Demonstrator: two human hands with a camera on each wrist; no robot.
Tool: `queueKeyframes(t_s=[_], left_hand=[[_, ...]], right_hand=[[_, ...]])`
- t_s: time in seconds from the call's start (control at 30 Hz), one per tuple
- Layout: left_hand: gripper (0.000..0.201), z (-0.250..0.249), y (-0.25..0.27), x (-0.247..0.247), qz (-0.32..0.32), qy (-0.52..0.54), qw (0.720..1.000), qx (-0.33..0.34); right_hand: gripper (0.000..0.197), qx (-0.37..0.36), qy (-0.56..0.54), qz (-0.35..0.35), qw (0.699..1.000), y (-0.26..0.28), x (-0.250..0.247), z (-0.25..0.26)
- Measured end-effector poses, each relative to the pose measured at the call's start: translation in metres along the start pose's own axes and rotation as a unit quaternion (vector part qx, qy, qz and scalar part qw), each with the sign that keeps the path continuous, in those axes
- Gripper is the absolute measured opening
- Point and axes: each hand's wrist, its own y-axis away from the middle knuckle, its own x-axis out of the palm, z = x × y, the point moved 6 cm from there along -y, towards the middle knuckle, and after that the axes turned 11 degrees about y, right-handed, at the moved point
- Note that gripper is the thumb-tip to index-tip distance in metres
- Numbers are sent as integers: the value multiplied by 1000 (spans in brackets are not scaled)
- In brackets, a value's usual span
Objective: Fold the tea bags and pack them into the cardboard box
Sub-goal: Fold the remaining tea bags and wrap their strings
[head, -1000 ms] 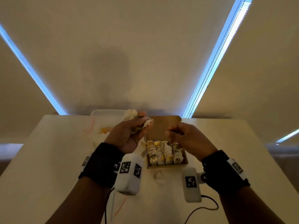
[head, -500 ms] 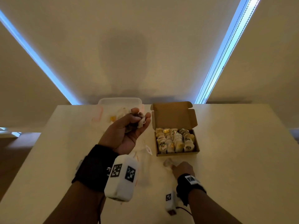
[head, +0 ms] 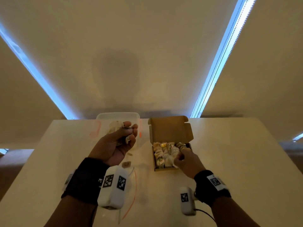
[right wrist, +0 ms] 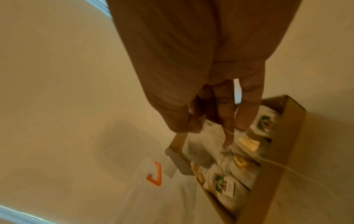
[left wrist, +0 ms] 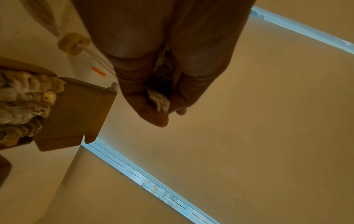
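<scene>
Right hand (head: 186, 163) pinches a folded tea bag (right wrist: 206, 142) over the near-full cardboard box (head: 171, 141) on the bench; I'd wedge it upright, left hand (head: 117, 141) gripping spare bags (left wrist: 160, 101) aside.

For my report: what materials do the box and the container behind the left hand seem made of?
Box: matte brown cardboard, with folded flaps and tab notches on the lid. Container: probably translucent plastic, since the table shows faintly through its smooth, cloudy wall.

Clear plastic tub (head: 105, 115) on table (head: 229, 153)
</scene>
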Motion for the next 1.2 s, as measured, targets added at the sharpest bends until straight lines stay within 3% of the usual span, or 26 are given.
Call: queueKeyframes(t_s=[0.13,0.23,0.33,0.5,0.6,0.77,0.83,0.9,1.0,1.1,1.2], left_hand=[[16,2,-1,22,34,-109,993,14],[24,-1,1,43,63,-238,968,50],[19,-11,12,72,94,-347,925,125],[20,-24,43,123,179,-482,816,266],[23,-30,52,138,189,-486,792,317],[14,-41,52,146,169,-478,777,372],[6,-41,48,146,165,-471,792,352],[8,-42,40,141,169,-440,823,316],[16,-43,35,141,189,-376,864,276],[27,-44,35,146,204,-356,878,245],[22,-46,33,151,214,-370,873,234]], right_hand=[[16,-96,-8,4,995,11,-54,54],[11,-173,-11,13,985,30,-110,105],[9,-221,-37,42,974,44,-157,147],[12,-224,-126,44,965,54,-204,179],[9,-207,-168,19,964,58,-219,185],[16,-176,-251,19,952,61,-224,188],[20,-174,-270,25,947,65,-227,189],[22,-188,-266,42,944,71,-230,191],[19,-223,-185,14,957,76,-237,190],[15,-239,-105,-45,964,77,-242,191],[15,-221,-96,-86,967,75,-245,190]])
